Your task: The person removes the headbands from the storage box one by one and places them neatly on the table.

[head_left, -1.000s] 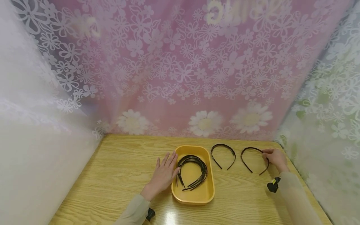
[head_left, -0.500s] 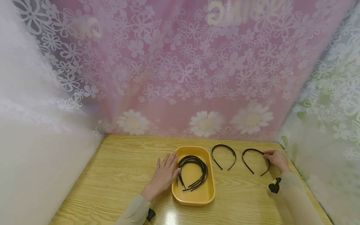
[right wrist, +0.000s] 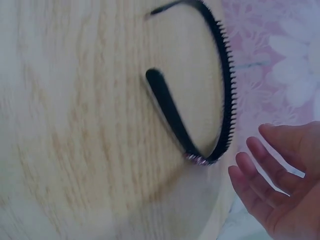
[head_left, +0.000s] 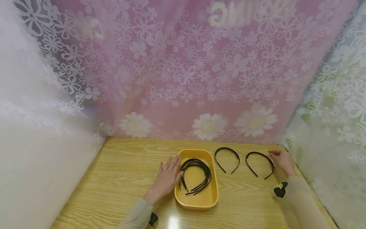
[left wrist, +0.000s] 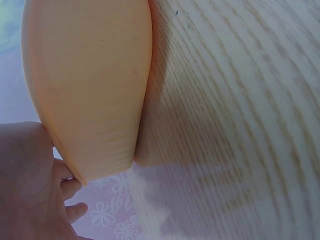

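My left hand (head_left: 166,178) rests with fairly straight fingers on the left rim of a yellow plastic tray (head_left: 197,203); the left wrist view shows the tray's outer wall (left wrist: 90,90) beside that hand (left wrist: 25,185). Inside the tray lie several black toothed headbands (head_left: 204,168), overlapping. To the right, my right hand (head_left: 282,161) hovers just off a black headband (head_left: 258,153) on the table, its fingers loosely bent and holding nothing. In the right wrist view this headband (right wrist: 227,90) shows comb teeth and a sparkly decorated spot, with the fingers apart from it.
Another black headband (head_left: 227,148) lies between the tray and the right-hand one, its ends toward me. The wooden table (head_left: 120,178) meets a pink flowered curtain (head_left: 171,95) at the back. Pale sheets hang at the left and right sides.
My right hand has let go of the right-hand headband and drawn slightly away from it. That headband stays on the table. The left hand and tray have hardly moved.
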### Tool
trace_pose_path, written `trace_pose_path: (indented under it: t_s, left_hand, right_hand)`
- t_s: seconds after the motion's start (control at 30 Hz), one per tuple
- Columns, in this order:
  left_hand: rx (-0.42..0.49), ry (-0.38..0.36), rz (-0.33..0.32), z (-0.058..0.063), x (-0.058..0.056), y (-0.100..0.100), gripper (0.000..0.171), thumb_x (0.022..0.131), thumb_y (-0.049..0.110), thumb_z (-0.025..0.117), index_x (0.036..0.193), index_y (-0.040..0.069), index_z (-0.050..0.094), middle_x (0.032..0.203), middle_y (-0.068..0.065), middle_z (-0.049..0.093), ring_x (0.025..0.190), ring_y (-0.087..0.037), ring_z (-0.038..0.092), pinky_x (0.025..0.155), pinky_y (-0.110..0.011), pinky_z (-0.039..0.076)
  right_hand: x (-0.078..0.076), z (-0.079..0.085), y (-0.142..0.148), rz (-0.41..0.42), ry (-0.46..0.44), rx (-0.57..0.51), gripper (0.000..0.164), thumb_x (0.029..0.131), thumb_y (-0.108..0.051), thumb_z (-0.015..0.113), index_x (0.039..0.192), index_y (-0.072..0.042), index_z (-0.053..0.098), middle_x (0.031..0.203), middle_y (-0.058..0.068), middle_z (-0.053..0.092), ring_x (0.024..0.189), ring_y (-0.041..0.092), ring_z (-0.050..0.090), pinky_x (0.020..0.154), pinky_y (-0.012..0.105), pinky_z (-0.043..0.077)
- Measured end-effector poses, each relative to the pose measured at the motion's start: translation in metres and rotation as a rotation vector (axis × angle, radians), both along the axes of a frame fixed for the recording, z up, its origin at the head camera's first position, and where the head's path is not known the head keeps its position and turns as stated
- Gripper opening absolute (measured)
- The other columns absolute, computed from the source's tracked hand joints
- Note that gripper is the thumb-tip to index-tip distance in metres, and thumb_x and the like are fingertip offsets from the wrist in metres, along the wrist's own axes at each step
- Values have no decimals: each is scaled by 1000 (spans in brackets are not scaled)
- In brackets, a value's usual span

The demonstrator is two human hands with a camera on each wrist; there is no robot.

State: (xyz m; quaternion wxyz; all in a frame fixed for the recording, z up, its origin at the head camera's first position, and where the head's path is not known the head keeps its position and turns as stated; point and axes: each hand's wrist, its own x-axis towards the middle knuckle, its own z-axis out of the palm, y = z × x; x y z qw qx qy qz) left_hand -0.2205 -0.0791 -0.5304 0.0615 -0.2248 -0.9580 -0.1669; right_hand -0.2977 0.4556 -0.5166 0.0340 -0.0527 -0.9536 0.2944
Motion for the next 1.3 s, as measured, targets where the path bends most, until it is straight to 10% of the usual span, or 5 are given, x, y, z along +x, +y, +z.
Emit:
trace_pose_path:
  t_s: [0.23, 0.53, 0.83, 0.93, 1.3]
  left_hand:
    - [9, 5, 6, 1, 0, 1, 60, 110, 36, 44, 160, 6, 30, 166, -11, 26, 153, -37, 21, 116, -70, 19]
    - [13, -13, 9, 3, 1, 1, 60, 110, 36, 44, 160, 5, 31, 166, -11, 26, 154, -36, 20, 116, -70, 18]
    - [2, 2, 7, 2, 1, 1, 60, 110, 36, 44, 160, 5, 31, 166, -12, 26, 153, -37, 21, 116, -70, 19]
    - [1, 5, 8, 2, 0, 1, 60, 110, 36, 44, 160, 5, 31, 166, -12, 26, 153, -37, 21, 116, -70, 19]
    - [8, 18, 5, 1, 1, 1, 60, 110, 35, 45, 159, 5, 31, 166, -12, 26, 153, -38, 22, 115, -71, 20]
  right_hand:
    - [2, 7, -17, 5, 71, -131, 48, 108, -30, 52, 136, 8, 59, 126, 34, 62, 99, 40, 70, 71, 39, 61]
    - [6, 18, -46, 75, 152, -264, 51, 107, -33, 54, 140, 7, 57, 133, 35, 58, 81, -9, 65, 69, 23, 59]
    - [5, 22, -77, 177, 167, -294, 50, 107, -32, 54, 142, 4, 56, 133, 32, 60, 96, 16, 73, 82, 43, 60]
    - [7, 29, -90, 192, 149, -305, 49, 107, -32, 54, 143, 1, 56, 134, 30, 60, 93, 3, 69, 83, 39, 60]
    - [5, 39, -132, 296, 223, -276, 40, 107, -26, 56, 139, -2, 61, 130, 25, 65, 105, 41, 69, 78, 35, 61]
